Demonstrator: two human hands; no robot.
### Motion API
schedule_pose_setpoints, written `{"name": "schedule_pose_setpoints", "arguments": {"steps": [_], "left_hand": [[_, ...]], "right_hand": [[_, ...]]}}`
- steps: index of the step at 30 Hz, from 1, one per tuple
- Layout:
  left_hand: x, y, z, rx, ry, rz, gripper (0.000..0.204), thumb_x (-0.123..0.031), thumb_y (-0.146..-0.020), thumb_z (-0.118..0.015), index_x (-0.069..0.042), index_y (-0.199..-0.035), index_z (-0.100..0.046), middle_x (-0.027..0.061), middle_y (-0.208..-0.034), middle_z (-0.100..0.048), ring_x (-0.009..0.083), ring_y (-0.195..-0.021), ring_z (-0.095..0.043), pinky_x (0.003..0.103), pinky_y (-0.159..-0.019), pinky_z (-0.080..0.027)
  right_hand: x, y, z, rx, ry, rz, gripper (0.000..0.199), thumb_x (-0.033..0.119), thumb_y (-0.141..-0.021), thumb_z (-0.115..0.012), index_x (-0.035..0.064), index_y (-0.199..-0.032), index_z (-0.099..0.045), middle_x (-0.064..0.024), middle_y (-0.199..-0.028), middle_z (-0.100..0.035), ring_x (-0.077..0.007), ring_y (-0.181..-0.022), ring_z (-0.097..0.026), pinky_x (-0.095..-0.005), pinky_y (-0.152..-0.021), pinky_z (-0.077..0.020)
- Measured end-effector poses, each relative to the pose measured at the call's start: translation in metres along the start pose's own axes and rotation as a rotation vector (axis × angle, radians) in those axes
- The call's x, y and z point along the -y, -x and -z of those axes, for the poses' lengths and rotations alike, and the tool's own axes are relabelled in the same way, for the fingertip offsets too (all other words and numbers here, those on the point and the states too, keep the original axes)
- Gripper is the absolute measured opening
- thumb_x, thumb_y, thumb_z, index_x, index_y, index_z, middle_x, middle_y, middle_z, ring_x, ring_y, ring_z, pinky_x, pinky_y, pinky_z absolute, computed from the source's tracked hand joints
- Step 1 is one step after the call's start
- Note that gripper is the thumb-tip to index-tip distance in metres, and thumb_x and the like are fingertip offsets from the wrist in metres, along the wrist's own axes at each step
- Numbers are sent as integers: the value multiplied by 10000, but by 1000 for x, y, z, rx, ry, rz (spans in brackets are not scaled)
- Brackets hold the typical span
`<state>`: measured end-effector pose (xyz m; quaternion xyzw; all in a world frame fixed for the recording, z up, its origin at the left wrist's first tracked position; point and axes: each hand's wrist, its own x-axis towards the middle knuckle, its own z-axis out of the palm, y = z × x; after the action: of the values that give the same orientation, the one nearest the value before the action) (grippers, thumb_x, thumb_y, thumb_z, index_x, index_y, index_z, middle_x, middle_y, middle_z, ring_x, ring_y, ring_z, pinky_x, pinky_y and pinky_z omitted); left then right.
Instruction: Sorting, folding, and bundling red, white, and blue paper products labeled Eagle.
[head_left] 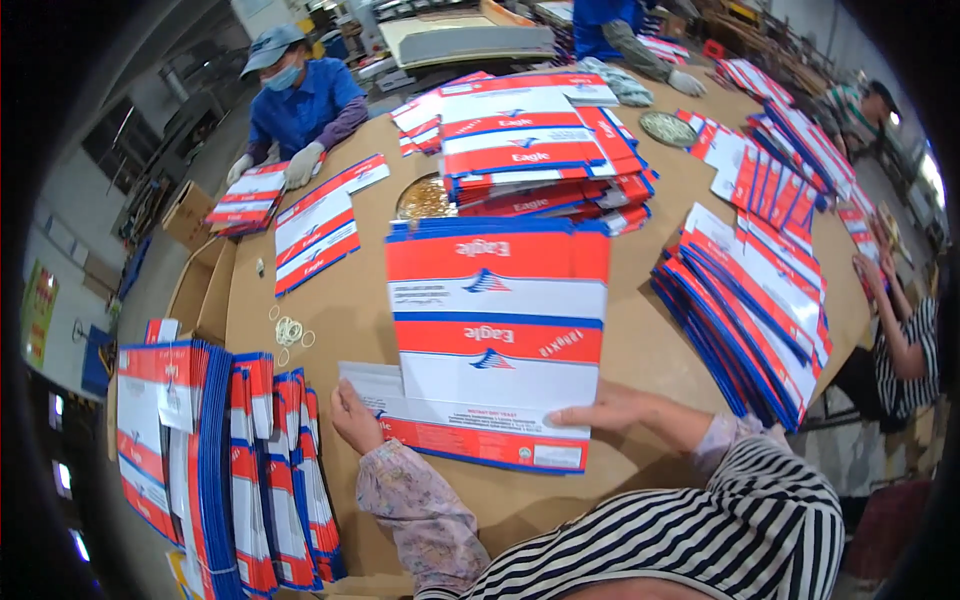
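In front of me I hold a stack of flat folded cartons (500, 375), printed in red, white and blue bands. My left hand (358, 415) grips its lower left side, by a white flap. On the right edge my right hand (610, 408) is closed, thumb lying on the top carton. The fingers under the stack are hidden. Pale rubber bands (288, 332) lie loose on the brown table (340, 310), left of the stack. Just beyond, a round dish (424, 198) of yellowish bands is partly covered by a tall pile of the same cartons (525, 120).
Carton bundles (215, 460) stand upright at the left, and another pile (745, 300) leans at the right. Across the table, a gloved person in blue (305, 105) handles cartons. More people work at the far side and right. An open cardboard box (205, 290) adjoins the left edge.
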<state>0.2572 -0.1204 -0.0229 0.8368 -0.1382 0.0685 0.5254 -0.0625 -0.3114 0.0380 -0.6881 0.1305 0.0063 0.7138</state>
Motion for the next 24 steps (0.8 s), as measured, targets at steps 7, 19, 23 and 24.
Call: {"name": "schedule_pose_setpoints", "arguments": {"steps": [7,19,23,24], "left_hand": [[-2,-4,1,-76,635,148,516,-433,-971,-391,46,-1052,-565,127,-941,-642,232,-890,-634,322,-822,-500],[28,-5,-5,-73,846,265,299,-303,-954,-507,-28,-1053,-569,65,-907,-635,149,-789,-609,253,-706,-487],[25,-6,-7,-63,782,239,289,-259,-969,-473,1,-1056,-564,97,-923,-630,169,-794,-619,274,-732,-504],[25,-5,-8,-42,770,221,286,-251,-970,-471,6,-1056,-564,98,-919,-630,167,-790,-619,272,-721,-506]], "right_hand": [[19,26,-12,-237,-237,-45,609,175,-813,-671,-18,-1312,-381,-167,-1215,-529,-251,-1096,-529,-384,-940,-438],[149,45,29,-799,-607,409,586,209,-778,-639,-35,-1263,-415,-202,-1138,-572,-289,-998,-608,-375,-851,-518],[186,-24,69,-875,-487,689,460,190,-858,-608,-52,-1206,-431,-201,-1128,-577,-259,-953,-638,-363,-792,-556],[195,-52,74,-925,-625,755,333,196,-859,-612,4,-1120,-532,-136,-1039,-636,-234,-901,-647,-348,-775,-546]]}}
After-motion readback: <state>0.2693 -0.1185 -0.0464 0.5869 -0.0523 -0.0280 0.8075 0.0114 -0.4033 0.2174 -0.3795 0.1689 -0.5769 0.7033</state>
